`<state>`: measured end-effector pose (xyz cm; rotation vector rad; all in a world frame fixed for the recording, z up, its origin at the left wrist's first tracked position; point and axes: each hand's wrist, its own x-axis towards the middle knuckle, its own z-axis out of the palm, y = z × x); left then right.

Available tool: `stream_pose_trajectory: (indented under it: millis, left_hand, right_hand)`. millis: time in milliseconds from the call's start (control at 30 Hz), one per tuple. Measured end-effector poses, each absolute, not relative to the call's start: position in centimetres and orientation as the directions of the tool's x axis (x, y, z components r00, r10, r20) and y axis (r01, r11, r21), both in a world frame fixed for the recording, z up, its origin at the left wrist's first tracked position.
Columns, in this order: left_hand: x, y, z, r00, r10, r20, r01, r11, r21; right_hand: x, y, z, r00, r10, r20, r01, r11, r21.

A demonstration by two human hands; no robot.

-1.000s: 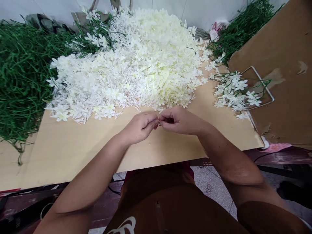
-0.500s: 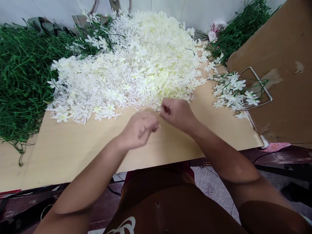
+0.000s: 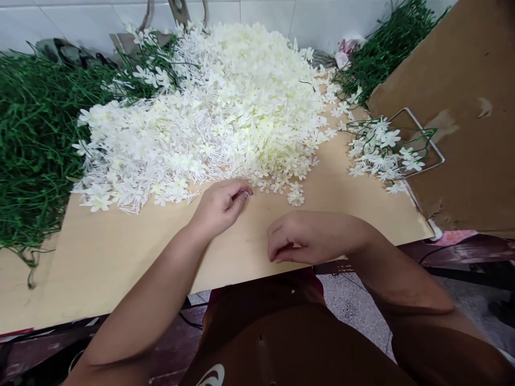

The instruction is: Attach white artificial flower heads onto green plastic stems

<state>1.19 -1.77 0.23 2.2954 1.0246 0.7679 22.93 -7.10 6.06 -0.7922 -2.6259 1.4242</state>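
My left hand point(image 3: 223, 206) is closed in a pinch at the front edge of a big heap of white and pale yellow artificial flowers point(image 3: 257, 107). A small whitish bit shows at its fingertips, too small to name. Closer to my body, my right hand point(image 3: 300, 236) hovers above the table's front edge with its fingers curled together. Whatever it may hold is hidden. Between the heap and my right hand, a couple of loose flowers point(image 3: 295, 197) lie on the tan tabletop point(image 3: 132, 257).
Green plastic stems point(image 3: 36, 139) are piled high at the left. More green stems point(image 3: 394, 48) stand at the back right behind a leaning cardboard sheet point(image 3: 454, 107). Flowers on green stems point(image 3: 380, 147) lie by a bent metal wire frame point(image 3: 436, 150). A tiled wall point(image 3: 265, 16) closes the back.
My hands have parted from close together. The right hand has come down toward the table's front edge, uncovering flowers at the heap's front; the left has shifted slightly left.
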Motion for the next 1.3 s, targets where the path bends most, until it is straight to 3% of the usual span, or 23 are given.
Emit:
stream_pose_trajectory:
  millis: [100,267,433,533,700,867,1033,1167,1300]
  left_hand:
    - [1.2,-1.4,-0.5,0.481,0.841,0.246,0.553,-0.509,0.660]
    - [1.0,-0.7,-1.2,0.376,0.887,0.269,0.657,-0.460,0.597]
    - [0.7,-0.1,-1.8,0.326,0.882,0.341,0.715,-0.466,0.521]
    - [0.4,0.3,-2.5,0.299,0.865,0.404,0.740,-0.477,0.474]
    - [0.3,0.8,-2.6,0.267,0.865,0.425,0.797,-0.446,0.408]
    - [2.9,1.5,-0.2,0.228,0.943,0.240,0.914,-0.293,0.281]
    - [5.6,2.9,1.0,0.217,0.968,0.126,0.948,-0.240,0.208]
    - [5.7,3.4,0.9,0.196,0.974,0.115,0.941,-0.220,0.258]
    - [4.5,3.1,1.0,0.067,0.989,0.134,0.897,-0.118,0.426]
  right_hand:
    - [22.9,-6.6,5.5,-0.785,0.611,-0.105,0.470,0.475,-0.744]
    - [21.8,-5.6,4.2,-0.515,0.856,-0.048,0.739,0.414,-0.532]
    - [19.4,-4.2,2.2,-0.457,0.884,-0.102,0.880,0.433,-0.194]
    - [18.8,-3.6,1.1,-0.461,0.884,-0.080,0.885,0.451,-0.117]
    - [20.0,-3.4,0.0,-0.485,0.867,0.113,0.835,0.497,-0.236]
    - [21.8,-3.8,-0.1,-0.408,0.867,0.286,0.759,0.496,-0.421]
    - [23.3,-4.5,0.0,-0.299,0.857,0.419,0.718,0.492,-0.493]
    - [24.2,-4.9,0.3,-0.240,0.878,0.414,0.657,0.461,-0.597]
    - [24.1,-4.6,1.1,-0.182,0.912,0.367,0.570,0.402,-0.717]
